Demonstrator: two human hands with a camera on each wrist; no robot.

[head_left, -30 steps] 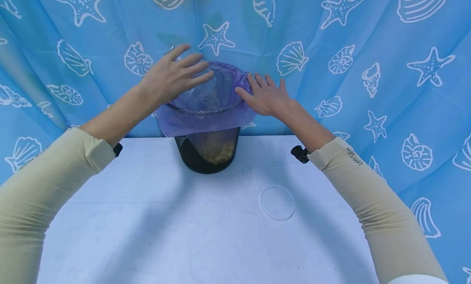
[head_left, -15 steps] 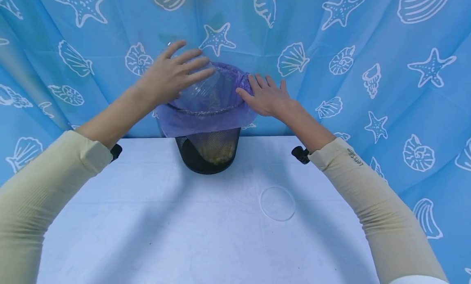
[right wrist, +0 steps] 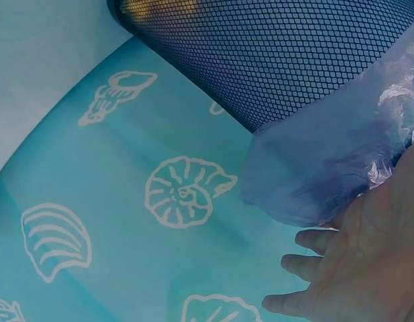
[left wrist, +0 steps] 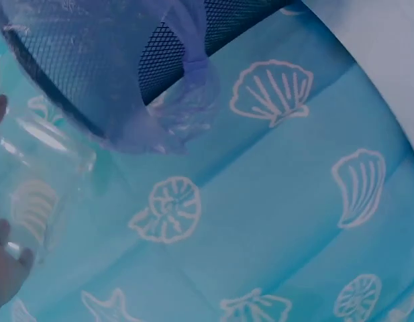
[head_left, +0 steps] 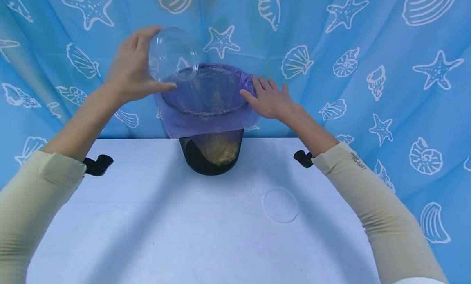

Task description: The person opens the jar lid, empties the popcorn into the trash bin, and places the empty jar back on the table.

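My left hand (head_left: 134, 67) grips a clear plastic tub (head_left: 171, 55) by its side, thumb below and fingers above. The tub is tipped on its side, its mouth turned right, over the left rim of a black mesh wastebasket (head_left: 195, 153). A purple bin liner (head_left: 213, 124) lines the basket and folds down over its rim. Pale yellowish stuff (head_left: 220, 151) shows through the mesh at the bottom. My right hand (head_left: 270, 100) rests with fairly straight fingers on the liner at the right rim. In the left wrist view the tub (left wrist: 42, 174) looks see-through and empty.
A clear round lid (head_left: 280, 205) lies on the white table (head_left: 206, 235), in front of the basket and to its right. Behind the basket hangs a blue curtain (head_left: 312, 22) printed with shells and starfish. Black wrist cameras (head_left: 98, 165) sit at both cuffs.
My left hand has moved left and up from over the basket's mouth, turning so the tub in its grip now shows plainly. My right hand has stayed on the rim.
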